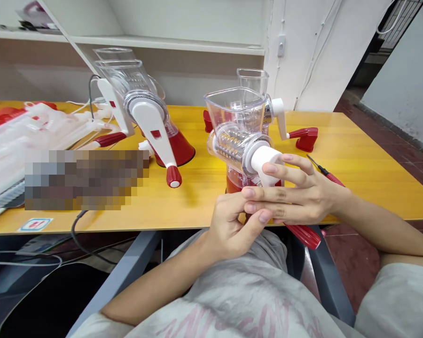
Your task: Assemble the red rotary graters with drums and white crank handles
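Note:
A rotary drum grater [245, 141] with a clear hopper, perforated metal drum and red base stands right in front of me. My right hand [299, 192] has its fingers stretched out across the front of the grater's white crank [266, 164], not wrapped around it. The crank's red handle [305, 236] hangs below that hand, past the table edge. My left hand [232, 225] is loosely curled, its thumb apart from the index finger, and meets the right fingertips. Its own fingertips are partly hidden. Nothing shows in either hand.
Another grater [178, 145] stands to the left, with a further one [261, 82] behind mine. A screwdriver [326, 172] lies on the right of the yellow table [366, 164]. Plastic bags [49, 126] and a blurred-out patch fill the left. A white shelf [169, 42] stands behind.

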{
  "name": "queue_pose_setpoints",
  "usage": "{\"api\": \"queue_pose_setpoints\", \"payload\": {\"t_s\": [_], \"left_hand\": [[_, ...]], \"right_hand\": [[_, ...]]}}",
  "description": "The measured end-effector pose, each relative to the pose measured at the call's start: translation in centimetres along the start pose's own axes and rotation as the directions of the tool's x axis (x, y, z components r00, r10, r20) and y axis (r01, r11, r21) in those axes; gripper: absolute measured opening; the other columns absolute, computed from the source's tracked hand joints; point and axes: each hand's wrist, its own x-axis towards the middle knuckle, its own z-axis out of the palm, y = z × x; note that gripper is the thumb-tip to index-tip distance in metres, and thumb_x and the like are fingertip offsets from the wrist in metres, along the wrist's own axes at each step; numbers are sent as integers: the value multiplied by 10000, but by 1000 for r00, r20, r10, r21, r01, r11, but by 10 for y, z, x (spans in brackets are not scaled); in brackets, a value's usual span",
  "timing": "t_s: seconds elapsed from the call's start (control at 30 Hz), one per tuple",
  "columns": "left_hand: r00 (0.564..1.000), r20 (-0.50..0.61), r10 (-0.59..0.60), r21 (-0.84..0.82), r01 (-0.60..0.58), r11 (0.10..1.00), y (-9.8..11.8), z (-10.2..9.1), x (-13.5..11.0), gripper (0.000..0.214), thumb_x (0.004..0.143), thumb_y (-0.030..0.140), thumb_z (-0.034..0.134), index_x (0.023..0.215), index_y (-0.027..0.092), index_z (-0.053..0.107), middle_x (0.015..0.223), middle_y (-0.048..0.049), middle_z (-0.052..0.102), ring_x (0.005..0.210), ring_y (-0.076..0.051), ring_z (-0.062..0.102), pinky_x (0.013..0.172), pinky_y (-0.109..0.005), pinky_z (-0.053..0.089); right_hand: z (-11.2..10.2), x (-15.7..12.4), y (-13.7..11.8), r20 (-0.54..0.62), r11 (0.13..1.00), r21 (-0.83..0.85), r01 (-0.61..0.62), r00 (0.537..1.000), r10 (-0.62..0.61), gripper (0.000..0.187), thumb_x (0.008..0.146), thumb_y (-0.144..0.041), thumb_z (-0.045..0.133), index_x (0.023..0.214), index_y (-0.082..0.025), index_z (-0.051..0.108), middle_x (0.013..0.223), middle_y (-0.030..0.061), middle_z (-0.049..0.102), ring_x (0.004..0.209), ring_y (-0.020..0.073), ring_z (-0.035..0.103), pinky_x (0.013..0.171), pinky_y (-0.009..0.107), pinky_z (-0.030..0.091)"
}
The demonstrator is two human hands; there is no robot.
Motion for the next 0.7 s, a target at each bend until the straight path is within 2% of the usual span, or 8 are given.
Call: {"api": "queue_pose_setpoints", "payload": {"t_s": [0.1, 0.17, 0.2, 0.27, 0.37, 0.53, 0.63, 0.7], "left_hand": [[998, 51, 20, -18, -19, 1000, -1, -1, -1, 424, 1212, 346, 717, 816, 195, 699, 621, 4, 690, 495, -123, 644, 503, -227, 482], [996, 81, 29, -53, -24, 998, 0, -1, 1, 347, 1224, 329, 689, 909, 192, 734, 668, 5, 721, 523, -122, 672, 532, -216, 516], [996, 86, 28, -72, -22, 997, 1, -1, 3, 313, 1227, 318, 680, 950, 191, 750, 687, 5, 731, 534, -120, 681, 549, -211, 533], [996, 85, 20, -100, -12, 995, 3, 0, 5, 268, 1225, 313, 681, 1010, 189, 782, 697, 2, 737, 570, -132, 714, 596, -214, 575], [997, 75, 2, -105, 6, 994, 5, 1, 5, 301, 1229, 347, 672, 1009, 192, 805, 673, -7, 725, 630, -169, 764, 646, -241, 622], [999, 34, -27, -148, 32, 988, 2, 6, -3, 413, 1266, 371, 602, 950, 182, 789, 713, -18, 759, 544, -124, 709, 548, -198, 556], [998, 14, -56, -199, 58, 978, -2, 10, -9, 428, 1280, 386, 568, 1026, 176, 841, 765, -37, 803, 545, -121, 711, 519, -194, 538], [998, 0, -59, -231, 57, 971, -5, 12, -12, 442, 1282, 385, 547, 1062, 173, 866, 788, -51, 831, 553, -130, 723, 518, -208, 545]], "right_hand": [[-1, -6, 3, 42, 1000, -29, -10, 999, 11, 291, 1202, -514, 726, 1451, -458, 867, 1547, -148, 843, 1627, 241, 698, 1433, 439, 564], [1, -12, 6, 103, 998, -31, -50, 993, 53, 425, 1138, -623, 803, 1561, -573, 795, 1495, -166, 862, 1564, 265, 750, 1393, 465, 609], [2, -15, 7, 111, 998, -24, -59, 992, 62, 488, 1110, -657, 833, 1590, -596, 772, 1494, -159, 864, 1535, 276, 770, 1377, 470, 625], [4, -18, 8, 77, 999, -10, -47, 996, 48, 519, 1084, -677, 862, 1586, -564, 791, 1513, -132, 863, 1515, 283, 782, 1352, 451, 644], [7, -17, 9, 17, 999, -30, -18, 1000, 18, 428, 1091, -620, 868, 1507, -523, 845, 1534, -138, 852, 1575, 262, 740, 1362, 436, 633], [6, -8, 8, -41, 996, -79, 41, 998, -45, 264, 1145, -553, 789, 1347, -436, 912, 1567, -93, 840, 1618, 246, 689, 1358, 411, 624], [4, -6, 7, -38, 993, -107, 39, 998, -43, 266, 1201, -520, 677, 1291, -442, 915, 1562, -132, 836, 1597, 216, 700, 1354, 391, 615], [4, -6, 7, -37, 993, -108, 41, 998, -45, 273, 1202, -518, 682, 1321, -431, 913, 1584, -128, 827, 1608, 209, 690, 1350, 387, 608]]}}
